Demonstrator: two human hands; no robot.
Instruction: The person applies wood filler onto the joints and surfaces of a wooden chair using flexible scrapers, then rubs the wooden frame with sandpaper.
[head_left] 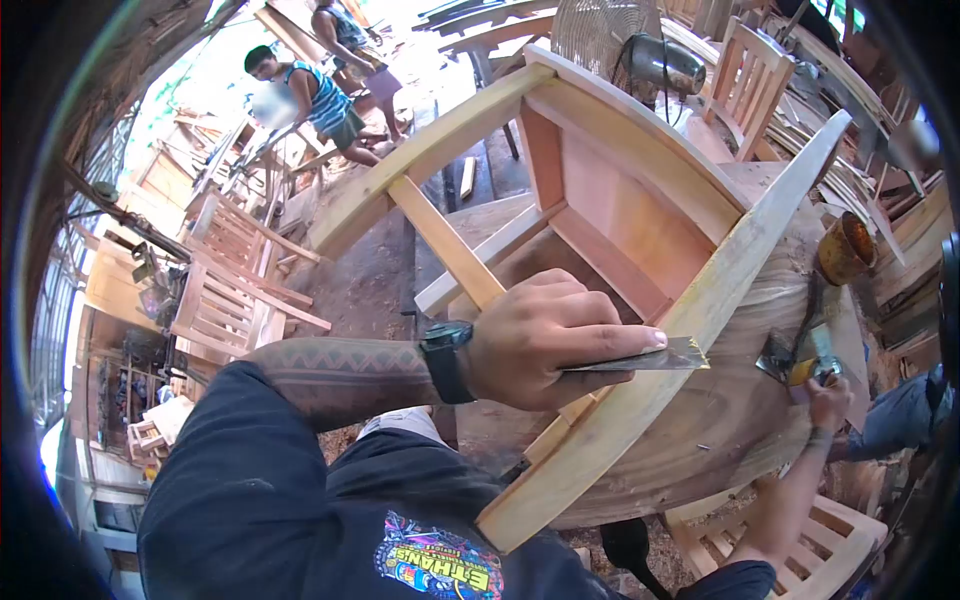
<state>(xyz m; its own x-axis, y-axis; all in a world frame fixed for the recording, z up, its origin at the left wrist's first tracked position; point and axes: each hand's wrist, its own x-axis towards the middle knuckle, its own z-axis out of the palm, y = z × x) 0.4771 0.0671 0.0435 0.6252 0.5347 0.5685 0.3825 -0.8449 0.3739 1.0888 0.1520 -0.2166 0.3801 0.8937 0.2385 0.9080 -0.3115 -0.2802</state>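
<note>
My left hand [545, 345], with a watch on the wrist, is closed around a flat metal scraper blade [650, 362]. Yellowish paste clings to the blade's right edge. The blade is over the long curved rail of a wooden chair frame [690, 300], which lies on its side in front of me. Yellowish smears show along that rail. Farther right, my right hand [828, 400] is closed on a putty knife [800, 372] with a yellow part by the fingers and a dark blade. Its fingers are small and partly hidden.
The chair frame rests on a rounded wooden tabletop [640, 470]. A rusty, stained can [847, 250] stands at its right side. Behind are a fan [605, 40] and a slatted chair [750, 85]; more slatted chairs [235, 290] stand left. Two people [325, 100] are at upper left.
</note>
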